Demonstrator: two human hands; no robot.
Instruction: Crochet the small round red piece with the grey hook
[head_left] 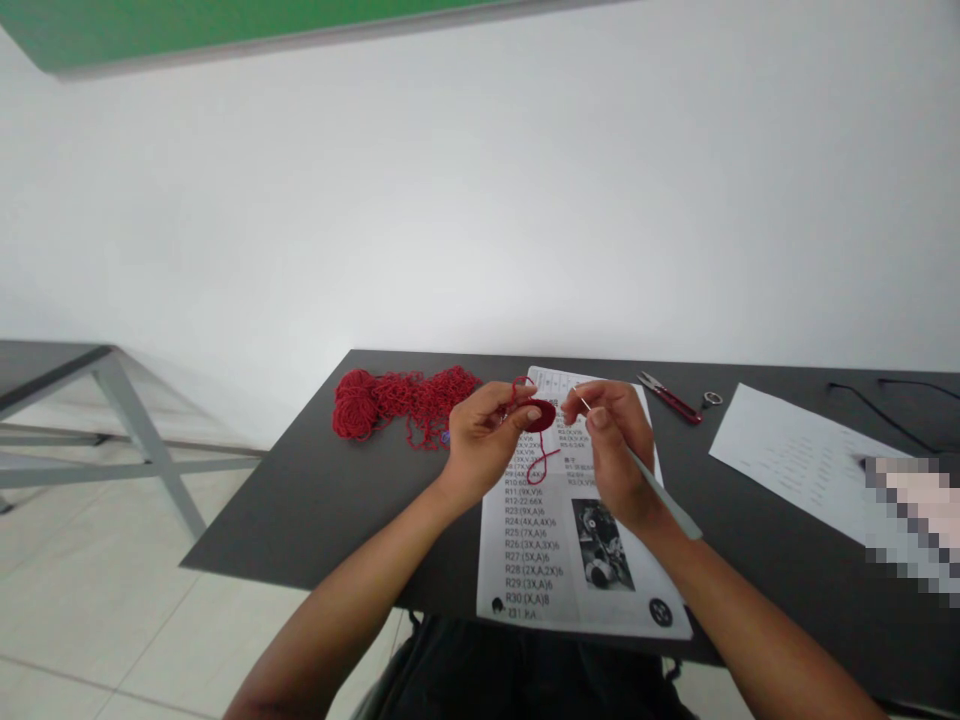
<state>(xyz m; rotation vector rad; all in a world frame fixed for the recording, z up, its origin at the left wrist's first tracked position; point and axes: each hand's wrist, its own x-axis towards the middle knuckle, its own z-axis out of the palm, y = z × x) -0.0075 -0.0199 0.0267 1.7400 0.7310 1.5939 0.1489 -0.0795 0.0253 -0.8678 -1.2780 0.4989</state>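
Pinched between the thumb and fingers of my left hand point(487, 430) is a small round red crochet piece point(541, 415), with a loop of red yarn point(538, 468) hanging below it. My right hand point(619, 445) grips a crochet hook point(664, 492) with a pale grey-green handle; its thin metal tip points up and left, a short gap from the red piece. Under both hands lies a printed pattern sheet point(525, 540) with rows of text and a dark picture. A ball of red yarn point(355, 405) with loose tangled strands point(427, 395) rests left of my left hand.
Red-handled snips point(671, 399) and a small metal ring-shaped item point(712, 399) lie at the back right of the dark table point(300, 520). Further right are a second paper point(787, 450), dark glasses point(885, 415) and a pixelated area. Another table point(52, 365) stands at the far left.
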